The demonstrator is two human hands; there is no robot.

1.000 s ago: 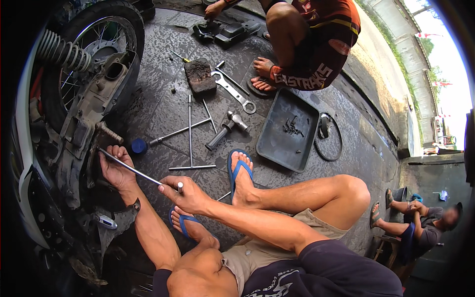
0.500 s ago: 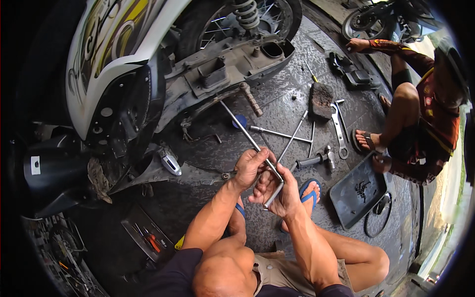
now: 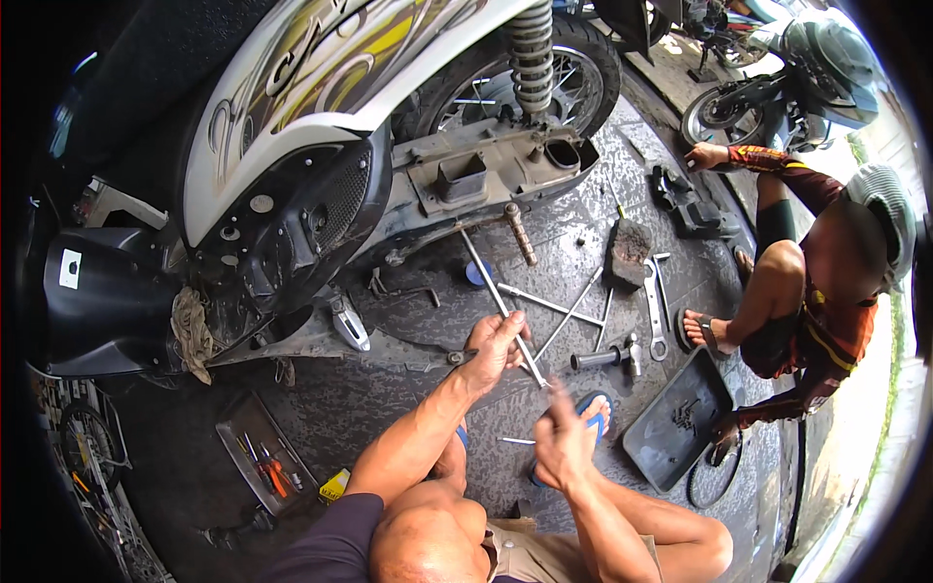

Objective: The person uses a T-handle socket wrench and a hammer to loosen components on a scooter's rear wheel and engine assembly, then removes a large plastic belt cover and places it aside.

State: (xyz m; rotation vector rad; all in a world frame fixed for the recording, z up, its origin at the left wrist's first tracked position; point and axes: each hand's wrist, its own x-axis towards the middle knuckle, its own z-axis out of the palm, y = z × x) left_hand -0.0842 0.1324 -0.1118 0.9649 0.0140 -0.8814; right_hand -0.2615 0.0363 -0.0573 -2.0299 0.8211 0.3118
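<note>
My left hand (image 3: pixel 498 352) is closed around the long shaft of a T-handle wrench (image 3: pixel 482 272). The wrench slants away from me, its far end at the underside of the motor scooter's engine casing (image 3: pixel 496 187). My right hand (image 3: pixel 566 442) is beside the wrench's near end, above my blue flip-flop (image 3: pixel 593 420). Motion smears its fingers, so whether it grips the handle cannot be made out. Beyond the left hand, a kick-start lever (image 3: pixel 521 236) hangs from the casing, and a blue round lid (image 3: pixel 478 272) lies behind the shaft.
More T-handle wrenches (image 3: pixel 554 304), a hammer (image 3: pixel 612 357), a ring spanner (image 3: pixel 655 316) and a dirty block (image 3: pixel 629 255) lie right of my hands. A black tray (image 3: pixel 661 457) holds small dark parts. Another person (image 3: pixel 816 301) squats at right. A tool tray (image 3: pixel 262 457) stands at left.
My right hand has moved apart from the left, toward me, and blurred. My left hand still holds the wrench shaft. The whole view has shifted, showing more of the scooter.
</note>
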